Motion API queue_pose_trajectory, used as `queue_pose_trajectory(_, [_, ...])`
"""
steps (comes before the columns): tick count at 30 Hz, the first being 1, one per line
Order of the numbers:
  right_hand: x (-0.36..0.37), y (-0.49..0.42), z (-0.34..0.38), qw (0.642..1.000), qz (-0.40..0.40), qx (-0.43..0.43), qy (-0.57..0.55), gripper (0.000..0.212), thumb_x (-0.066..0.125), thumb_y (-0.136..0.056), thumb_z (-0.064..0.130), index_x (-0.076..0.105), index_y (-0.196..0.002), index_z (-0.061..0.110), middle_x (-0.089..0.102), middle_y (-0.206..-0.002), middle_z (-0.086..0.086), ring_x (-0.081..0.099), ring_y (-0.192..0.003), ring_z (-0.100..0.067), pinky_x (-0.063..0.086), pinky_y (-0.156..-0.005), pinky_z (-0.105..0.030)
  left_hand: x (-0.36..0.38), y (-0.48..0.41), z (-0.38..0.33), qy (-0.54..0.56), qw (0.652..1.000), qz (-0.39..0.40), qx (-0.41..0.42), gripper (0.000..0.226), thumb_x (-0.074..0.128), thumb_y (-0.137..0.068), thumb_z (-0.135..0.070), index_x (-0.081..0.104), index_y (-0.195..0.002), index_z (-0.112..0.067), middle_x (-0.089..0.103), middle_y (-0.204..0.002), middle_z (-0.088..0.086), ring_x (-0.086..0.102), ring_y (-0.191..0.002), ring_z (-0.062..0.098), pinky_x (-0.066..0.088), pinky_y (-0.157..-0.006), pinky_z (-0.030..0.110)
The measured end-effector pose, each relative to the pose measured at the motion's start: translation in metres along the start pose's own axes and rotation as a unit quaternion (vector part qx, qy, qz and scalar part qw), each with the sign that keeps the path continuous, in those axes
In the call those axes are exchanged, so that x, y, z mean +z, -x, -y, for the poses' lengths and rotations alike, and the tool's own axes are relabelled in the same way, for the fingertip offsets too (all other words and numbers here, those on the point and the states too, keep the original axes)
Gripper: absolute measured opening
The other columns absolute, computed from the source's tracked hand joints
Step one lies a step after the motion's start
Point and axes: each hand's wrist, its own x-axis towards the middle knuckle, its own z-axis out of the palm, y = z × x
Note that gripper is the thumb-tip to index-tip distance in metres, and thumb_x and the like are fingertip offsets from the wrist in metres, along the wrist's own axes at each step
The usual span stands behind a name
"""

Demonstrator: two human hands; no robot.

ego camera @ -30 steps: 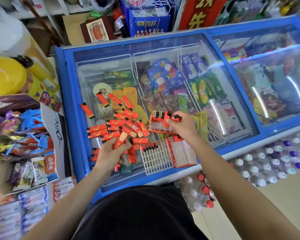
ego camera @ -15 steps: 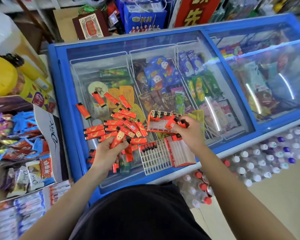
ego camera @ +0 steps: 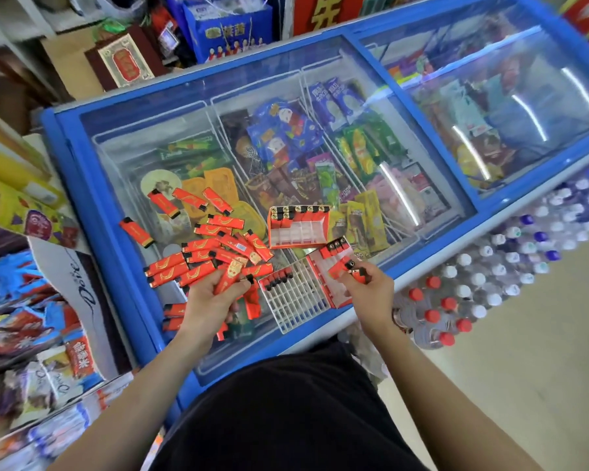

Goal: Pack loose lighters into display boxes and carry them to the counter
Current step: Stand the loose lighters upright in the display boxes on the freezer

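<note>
Early days, judging by the count. Packed so far: a short row of lighters at the far left corner of the white grid tray, three more in the red box half joined to its right side, one back row in the second display box just beyond it. Most slots bare. Left to do: loose lighters heaped left of the tray on the freezer's glass worktop, then the carry to the counter, not in view. Left hand just left of the tray, grip closed round one lighter; right hand at its right, grip pinching a couple more. Dove carton far left of the tray, bottled water packs to its right on the floor; no obstruction over the slots
</note>
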Motion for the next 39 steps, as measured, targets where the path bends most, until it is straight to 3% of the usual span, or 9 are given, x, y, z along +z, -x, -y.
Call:
queue_pose_trajectory(4, [0.013,0.001,-0.002,0.997,0.044,0.027,-0.050,0.013,0.078,-0.084,0.017,0.076,-0.091,0.028,0.060,-0.066,-0.024,0.051,-0.049,-0.021,0.050,-0.050,-0.035,-0.005,-0.001,0.001,-0.005,1.000,-0.007,-0.008,0.011,0.074,-0.090,-0.014,0.070,-0.098,-0.007,0.055,-0.058,0.004,0.049,-0.049,0.016,0.041,-0.043,0.025])
queue_pose_trajectory(7, [0.021,-0.003,-0.003,0.994,0.064,0.055,-0.074,0.018,0.077,-0.085,0.014,0.072,-0.100,0.022,0.059,-0.065,-0.013,0.048,-0.046,-0.020,0.042,-0.046,-0.029,-0.006,0.000,0.000,-0.012,1.000,-0.015,-0.008,0.011,0.074,-0.091,-0.015,0.070,-0.098,-0.008,0.055,-0.056,0.004,0.048,-0.044,0.013,0.040,-0.041,0.024])
queue_pose_trajectory(11, [0.023,-0.006,-0.010,0.995,0.063,0.049,-0.058,0.012,0.077,-0.083,0.017,0.071,-0.086,0.028,0.058,-0.065,-0.011,0.047,-0.047,-0.021,0.043,-0.050,-0.034,-0.005,0.003,0.001,-0.012,1.000,-0.022,-0.001,0.009,0.072,-0.092,-0.013,0.069,-0.097,-0.006,0.054,-0.054,0.002,0.048,-0.044,0.012,0.040,-0.042,0.023])
queue_pose_trajectory(17, [0.013,-0.007,-0.009,0.994,0.085,0.041,-0.049,0.013,0.076,-0.082,0.011,0.062,-0.084,0.009,0.061,-0.057,0.000,0.048,-0.048,-0.023,0.047,-0.052,-0.041,-0.003,0.005,0.003,-0.007,0.999,-0.037,-0.016,0.008,0.072,-0.092,-0.013,0.069,-0.097,-0.007,0.055,-0.057,0.004,0.046,-0.042,0.011,0.040,-0.042,0.024])
queue_pose_trajectory(23, [0.003,-0.006,0.001,0.989,0.144,-0.037,-0.009,0.045,0.061,-0.095,0.009,0.058,-0.130,0.037,0.063,-0.077,-0.015,0.054,-0.051,-0.030,0.057,-0.054,-0.049,0.000,0.006,0.000,-0.019,0.999,-0.036,-0.015,0.007,0.073,-0.092,-0.014,0.070,-0.094,-0.008,0.055,-0.055,0.003,0.045,-0.042,0.011,0.039,-0.040,0.022])
queue_pose_trajectory(26, [-0.001,-0.010,0.004,0.985,0.156,-0.067,0.015,0.041,0.063,-0.095,0.011,0.062,-0.125,0.039,0.065,-0.081,-0.011,0.058,-0.055,-0.037,0.059,-0.058,-0.049,-0.002,0.006,-0.001,-0.017,0.999,-0.037,-0.012,0.007,0.073,-0.092,-0.014,0.070,-0.095,-0.008,0.054,-0.056,0.005,0.045,-0.040,0.010,0.039,-0.039,0.020])
queue_pose_trajectory(29, [-0.002,-0.017,0.005,0.987,0.108,-0.097,0.066,0.027,0.075,-0.088,0.023,0.064,-0.111,0.033,0.067,-0.083,0.001,0.060,-0.061,-0.019,0.058,-0.062,-0.041,-0.002,0.005,-0.001,-0.013,0.999,-0.035,-0.008,0.007,0.072,-0.092,-0.012,0.070,-0.095,-0.006,0.054,-0.057,0.006,0.047,-0.040,0.010,0.040,-0.039,0.021])
queue_pose_trajectory(33, [0.000,-0.024,0.009,0.993,0.048,-0.088,0.061,0.022,0.079,-0.083,0.024,0.060,-0.090,0.032,0.062,-0.073,0.005,0.054,-0.059,-0.019,0.055,-0.061,-0.043,-0.002,0.005,0.002,-0.009,0.999,-0.032,-0.005,0.008,0.072,-0.092,-0.012,0.069,-0.094,-0.006,0.054,-0.057,0.006,0.047,-0.041,0.011,0.040,-0.040,0.022])
queue_pose_trajectory(39, [0.005,-0.025,0.017,0.987,0.045,-0.124,0.088,0.015,0.074,-0.089,0.029,0.070,-0.103,0.033,0.068,-0.080,0.014,0.060,-0.059,-0.007,0.050,-0.064,-0.021,-0.006,0.005,0.010,-0.010,0.999,-0.031,-0.003,0.008,0.073,-0.091,-0.015,0.070,-0.093,-0.007,0.055,-0.059,0.010,0.048,-0.046,0.015,0.042,-0.044,0.025])
